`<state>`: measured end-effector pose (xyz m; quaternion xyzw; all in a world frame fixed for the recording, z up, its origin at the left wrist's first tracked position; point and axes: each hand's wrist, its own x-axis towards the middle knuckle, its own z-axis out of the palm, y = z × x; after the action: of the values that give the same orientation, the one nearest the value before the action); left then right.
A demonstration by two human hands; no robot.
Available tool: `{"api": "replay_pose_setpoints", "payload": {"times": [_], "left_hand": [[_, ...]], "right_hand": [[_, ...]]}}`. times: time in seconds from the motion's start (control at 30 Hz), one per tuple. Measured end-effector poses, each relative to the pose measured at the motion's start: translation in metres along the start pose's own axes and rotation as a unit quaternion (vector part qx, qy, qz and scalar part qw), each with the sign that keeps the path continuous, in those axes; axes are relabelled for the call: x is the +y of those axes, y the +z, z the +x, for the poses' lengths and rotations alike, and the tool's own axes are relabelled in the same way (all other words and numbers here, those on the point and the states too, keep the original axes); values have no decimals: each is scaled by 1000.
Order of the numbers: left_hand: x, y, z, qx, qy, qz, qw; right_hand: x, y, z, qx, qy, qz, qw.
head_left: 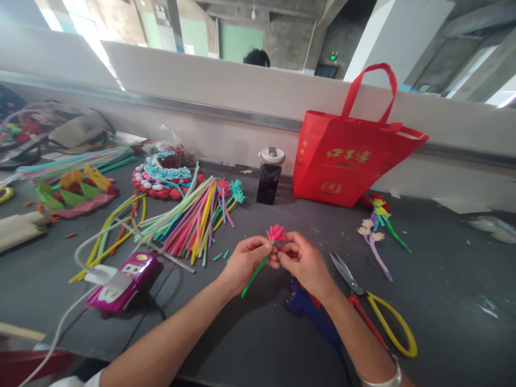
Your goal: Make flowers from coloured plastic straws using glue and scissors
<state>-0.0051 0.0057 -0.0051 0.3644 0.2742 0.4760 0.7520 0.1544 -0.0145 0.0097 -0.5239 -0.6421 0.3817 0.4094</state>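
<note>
A pink flower (276, 233) with a green fuzzy pipe-cleaner stem is held up over the middle of the dark table. My left hand (249, 259) pinches it just under the petals, and the stem slants down to the left below the fingers. On the other side, my right hand (301, 258) has its fingertips closed against the base of the flower; exactly what they grip there is partly hidden. Beneath my right forearm lies a blue tool (304, 307) shaped like a glue gun, partly covered. Scissors (360, 290) with yellow and red handles rest open to the right.
Loose coloured pipe cleaners (189, 220) fan out at left, beside a purple power strip (124, 282) with white cables. A phone (269, 184) leans on a lidded cup (272, 156). Behind stand a red bag (342, 156) and low partition; finished flowers (373, 234) lie at right.
</note>
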Motion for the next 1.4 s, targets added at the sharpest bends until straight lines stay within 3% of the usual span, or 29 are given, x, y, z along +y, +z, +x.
{"api": "replay_pose_setpoints", "payload": {"times": [0.17, 0.33, 0.53, 0.73, 0.83, 0.97, 1.13, 1.4], "left_hand": [[5, -3, 2, 27, -16, -33, 999], [8, -9, 5, 71, 15, -65, 995], [7, -5, 2, 48, 12, -81, 996], [6, 1, 0, 36, -8, -61, 997], [6, 1, 0, 36, -15, -56, 998], [5, 0, -1, 16, -53, -33, 998], [5, -1, -2, 9, -93, 6, 996], [7, 5, -4, 15, -85, 43, 995]], "right_hand": [[0, -1, 1, -9, 26, 50, 998], [3, -7, 2, 67, 1, -32, 997], [2, -4, 2, 65, -70, -55, 994], [6, 2, 1, 56, -2, 29, 998], [4, 0, 0, 86, -1, 26, 996], [-2, -6, -1, 147, -74, -35, 986], [-8, -7, -3, 186, -205, -166, 947], [-7, -3, -4, 191, -246, -258, 915]]}}
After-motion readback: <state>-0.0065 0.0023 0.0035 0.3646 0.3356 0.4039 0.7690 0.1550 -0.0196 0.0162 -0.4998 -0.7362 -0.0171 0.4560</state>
